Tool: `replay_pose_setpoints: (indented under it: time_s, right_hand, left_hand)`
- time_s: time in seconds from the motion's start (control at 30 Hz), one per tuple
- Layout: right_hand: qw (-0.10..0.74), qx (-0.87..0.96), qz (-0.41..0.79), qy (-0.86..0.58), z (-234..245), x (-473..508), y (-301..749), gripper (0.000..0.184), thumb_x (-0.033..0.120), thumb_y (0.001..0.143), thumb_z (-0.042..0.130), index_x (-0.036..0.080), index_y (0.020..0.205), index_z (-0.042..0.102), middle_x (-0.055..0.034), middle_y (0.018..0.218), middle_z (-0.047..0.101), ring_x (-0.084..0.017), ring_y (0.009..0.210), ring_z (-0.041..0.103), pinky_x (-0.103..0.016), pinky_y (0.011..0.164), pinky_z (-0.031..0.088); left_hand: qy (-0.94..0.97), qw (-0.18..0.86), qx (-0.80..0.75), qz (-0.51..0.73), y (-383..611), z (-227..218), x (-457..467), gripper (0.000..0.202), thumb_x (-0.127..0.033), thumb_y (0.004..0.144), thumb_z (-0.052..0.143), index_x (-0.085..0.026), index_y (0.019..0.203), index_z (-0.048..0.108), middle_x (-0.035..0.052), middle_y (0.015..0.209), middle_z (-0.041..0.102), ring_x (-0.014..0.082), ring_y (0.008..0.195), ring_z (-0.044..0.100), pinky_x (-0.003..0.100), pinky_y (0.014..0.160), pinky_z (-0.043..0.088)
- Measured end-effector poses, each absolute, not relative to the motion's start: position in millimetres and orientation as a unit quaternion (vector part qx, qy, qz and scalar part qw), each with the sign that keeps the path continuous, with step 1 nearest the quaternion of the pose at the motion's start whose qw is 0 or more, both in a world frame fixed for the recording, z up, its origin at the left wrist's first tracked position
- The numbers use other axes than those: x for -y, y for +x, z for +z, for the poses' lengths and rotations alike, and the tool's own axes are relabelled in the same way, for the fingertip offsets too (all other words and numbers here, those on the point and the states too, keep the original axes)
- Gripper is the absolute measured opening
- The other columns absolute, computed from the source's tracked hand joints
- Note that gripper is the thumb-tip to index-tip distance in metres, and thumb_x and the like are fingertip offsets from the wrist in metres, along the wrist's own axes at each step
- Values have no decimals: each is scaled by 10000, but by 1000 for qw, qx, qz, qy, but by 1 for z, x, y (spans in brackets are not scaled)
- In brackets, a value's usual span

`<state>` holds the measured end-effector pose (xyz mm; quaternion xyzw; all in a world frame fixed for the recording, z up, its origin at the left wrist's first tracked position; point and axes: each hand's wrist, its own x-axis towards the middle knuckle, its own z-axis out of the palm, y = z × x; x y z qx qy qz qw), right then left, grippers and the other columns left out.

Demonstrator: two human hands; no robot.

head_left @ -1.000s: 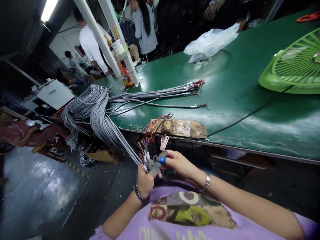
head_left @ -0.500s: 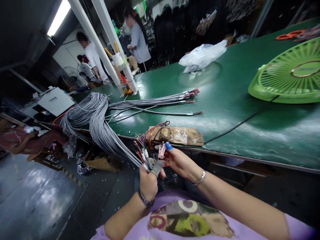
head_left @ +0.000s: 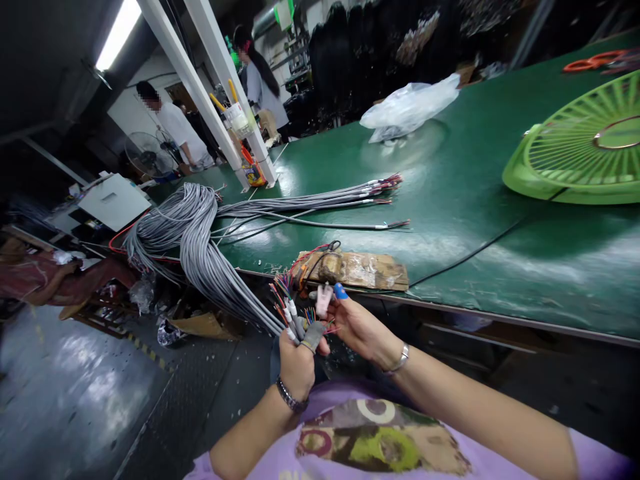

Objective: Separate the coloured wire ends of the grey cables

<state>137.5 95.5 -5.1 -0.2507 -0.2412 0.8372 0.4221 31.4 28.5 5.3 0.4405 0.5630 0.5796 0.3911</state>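
Note:
My left hand [head_left: 299,363] is closed around the end of a bundle of grey cables [head_left: 230,287]. A grey wrap covers one of its fingers. White sleeves and thin coloured wires [head_left: 311,313] stick out above that grip. My right hand [head_left: 363,330] is just to the right, its fingers curled at the tips of these wires, with thin reddish strands at its fingertips. A blue cover [head_left: 340,291] sits on one fingertip. Beside it is a pale pink piece [head_left: 324,300], perhaps another finger cover; I cannot tell. Past the hands, a worn wooden block [head_left: 367,270] lies at the table edge.
More grey cables [head_left: 300,203] lie across the green table [head_left: 460,260]. A clear plastic bag [head_left: 410,110], a green fan [head_left: 575,157] with a black cord [head_left: 465,257], and orange-handled scissors [head_left: 593,62] are farther off. White posts [head_left: 225,87] rise at the left. Other people stand and sit beyond.
My right hand has shifted very slightly, and the pale pink piece by its fingertips has turned. My left hand keeps its grip on the cables. The people behind have moved a little left.

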Motion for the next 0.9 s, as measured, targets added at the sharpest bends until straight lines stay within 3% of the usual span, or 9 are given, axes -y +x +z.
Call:
replay_pose_setpoints:
  time_s: [0.1, 0.27, 0.43, 0.63, 0.77, 0.9]
  right_hand:
    - [356, 264, 855, -269, -9, -91, 149, 420, 597, 710, 614, 180, 763, 615, -32, 730, 611, -121, 614, 541, -250, 574, 455]
    - [228, 393, 849, -272, -10, -86, 167, 469, 604, 629, 678, 143, 650, 596, -4, 562, 571, -93, 484, 497, -233, 496, 423]
    - [256, 489, 785, -282, 3, -87, 166, 347, 427, 569, 773, 144, 589, 572, 39, 503, 533, -67, 465, 435, -210, 488, 337]
    - [281, 555, 730, -282, 11, -85, 158, 330, 430, 610, 738, 142, 596, 577, 50, 532, 504, -69, 504, 389, -220, 501, 305]
    - [325, 483, 750, -313, 1, -84, 161, 411, 540, 639, 689, 152, 623, 553, 41, 546, 513, -75, 515, 422, -226, 527, 363]
    - [306, 412, 797, -317, -14, -79, 170, 438, 573, 641, 681, 155, 717, 576, 4, 652, 571, -96, 568, 489, -255, 560, 442]
  left_hand:
    - [447, 381, -566, 578, 27, 3, -21, 373, -384, 777, 611, -171, 479, 538, -6, 459, 559, 113, 467, 495, 250, 560, 410]
    - [472, 362, -582, 555, 19, 0, -10, 391, -372, 804, 590, -174, 469, 552, -6, 449, 550, 121, 479, 509, 264, 599, 420]
    - [523, 375, -579, 501, 13, 7, -10, 386, -363, 817, 578, -172, 482, 577, 7, 468, 574, 126, 488, 524, 265, 603, 432]
    - [604, 466, -548, 343, 5, 23, -14, 356, -365, 795, 598, -163, 503, 623, 38, 488, 620, 144, 482, 561, 266, 570, 449]
    - [580, 442, -564, 387, 5, 16, -14, 405, -370, 821, 567, -157, 478, 606, 35, 477, 602, 133, 488, 551, 252, 578, 446]
    - [535, 422, -570, 458, 7, 5, -13, 398, -371, 822, 568, -156, 488, 595, 18, 473, 589, 121, 477, 532, 239, 552, 429]
